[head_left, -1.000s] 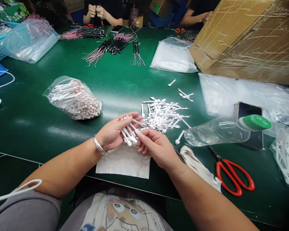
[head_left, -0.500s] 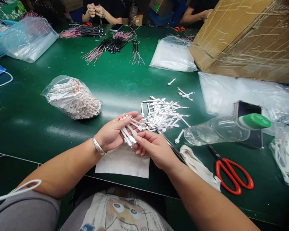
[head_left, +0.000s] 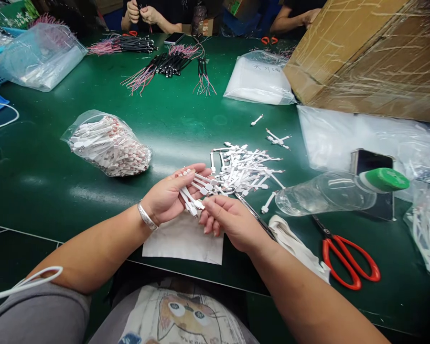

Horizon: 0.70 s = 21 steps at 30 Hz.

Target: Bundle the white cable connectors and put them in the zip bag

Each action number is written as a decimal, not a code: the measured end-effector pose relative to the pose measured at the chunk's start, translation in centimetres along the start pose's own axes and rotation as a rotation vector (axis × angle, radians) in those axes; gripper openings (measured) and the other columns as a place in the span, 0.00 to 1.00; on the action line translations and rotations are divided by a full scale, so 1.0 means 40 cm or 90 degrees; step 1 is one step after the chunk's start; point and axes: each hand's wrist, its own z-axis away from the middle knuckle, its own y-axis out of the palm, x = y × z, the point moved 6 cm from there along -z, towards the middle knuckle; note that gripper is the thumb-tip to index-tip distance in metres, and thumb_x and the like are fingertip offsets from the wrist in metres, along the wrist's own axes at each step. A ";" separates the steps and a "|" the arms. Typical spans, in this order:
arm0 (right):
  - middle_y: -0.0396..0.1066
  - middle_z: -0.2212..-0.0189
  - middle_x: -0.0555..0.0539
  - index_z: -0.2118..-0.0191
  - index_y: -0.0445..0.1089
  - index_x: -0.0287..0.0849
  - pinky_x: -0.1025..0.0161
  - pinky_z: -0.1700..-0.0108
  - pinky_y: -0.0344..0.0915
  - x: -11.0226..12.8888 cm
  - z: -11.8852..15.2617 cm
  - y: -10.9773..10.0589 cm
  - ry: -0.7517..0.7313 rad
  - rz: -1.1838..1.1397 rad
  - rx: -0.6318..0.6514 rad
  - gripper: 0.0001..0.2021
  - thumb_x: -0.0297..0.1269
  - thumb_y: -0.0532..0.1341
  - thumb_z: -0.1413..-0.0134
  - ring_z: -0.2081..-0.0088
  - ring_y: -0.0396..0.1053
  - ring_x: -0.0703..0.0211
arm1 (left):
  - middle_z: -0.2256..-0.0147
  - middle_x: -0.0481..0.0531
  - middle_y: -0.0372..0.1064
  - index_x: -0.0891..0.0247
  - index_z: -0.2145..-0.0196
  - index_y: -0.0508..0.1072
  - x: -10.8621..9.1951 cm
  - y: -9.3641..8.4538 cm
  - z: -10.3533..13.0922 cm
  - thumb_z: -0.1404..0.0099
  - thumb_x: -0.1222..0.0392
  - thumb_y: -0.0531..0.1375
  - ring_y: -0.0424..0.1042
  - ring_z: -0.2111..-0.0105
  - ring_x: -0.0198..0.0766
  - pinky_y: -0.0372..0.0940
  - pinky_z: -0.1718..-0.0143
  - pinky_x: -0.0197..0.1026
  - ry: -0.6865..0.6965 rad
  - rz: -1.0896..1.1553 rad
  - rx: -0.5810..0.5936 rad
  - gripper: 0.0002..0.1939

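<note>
Several short white cables (head_left: 190,200) with flat plugs lie fanned across the palm of my left hand (head_left: 166,196), its thumb pressed on their reddish wire ends. My right hand (head_left: 229,217) is closed at the plug ends, with thumb and forefinger pinching one of these cables. Just beyond my fingers a loose pile of white cables (head_left: 245,169) spreads over the green table (head_left: 186,119). Below my hands lies a white sheet (head_left: 182,243). Tweezers (head_left: 254,215) rest partly under my right hand.
A clear bag of white cables (head_left: 109,145) sits left. At right are a bottle (head_left: 326,193), a phone (head_left: 374,162), red-handled scissors (head_left: 351,260), a white cloth (head_left: 297,248) and a large carton (head_left: 361,57). Across the table, a person's hands (head_left: 141,13) work near black-and-pink cables (head_left: 170,64).
The cables in my left hand are spread a little differently, and my right fingers have shifted slightly at the plugs. The view has moved slightly.
</note>
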 end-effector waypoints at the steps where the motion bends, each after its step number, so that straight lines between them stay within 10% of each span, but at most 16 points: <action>1: 0.68 0.79 0.51 0.72 0.66 0.38 0.73 0.82 0.56 0.000 0.002 0.005 0.005 0.023 0.019 0.16 0.50 0.60 0.51 0.81 0.65 0.69 | 0.57 0.56 0.71 0.67 0.60 0.71 -0.001 0.001 0.000 0.37 0.68 0.52 0.71 0.57 0.38 0.61 0.48 0.43 0.002 0.001 0.005 0.10; 21: 0.69 0.77 0.49 0.70 0.66 0.38 0.72 0.79 0.59 0.009 0.004 0.003 -0.026 0.026 -0.003 0.15 0.47 0.56 0.46 0.79 0.65 0.68 | 0.55 0.56 0.70 0.66 0.60 0.71 -0.004 -0.001 0.000 0.38 0.67 0.54 0.71 0.58 0.40 0.58 0.48 0.51 0.011 -0.026 0.011 0.10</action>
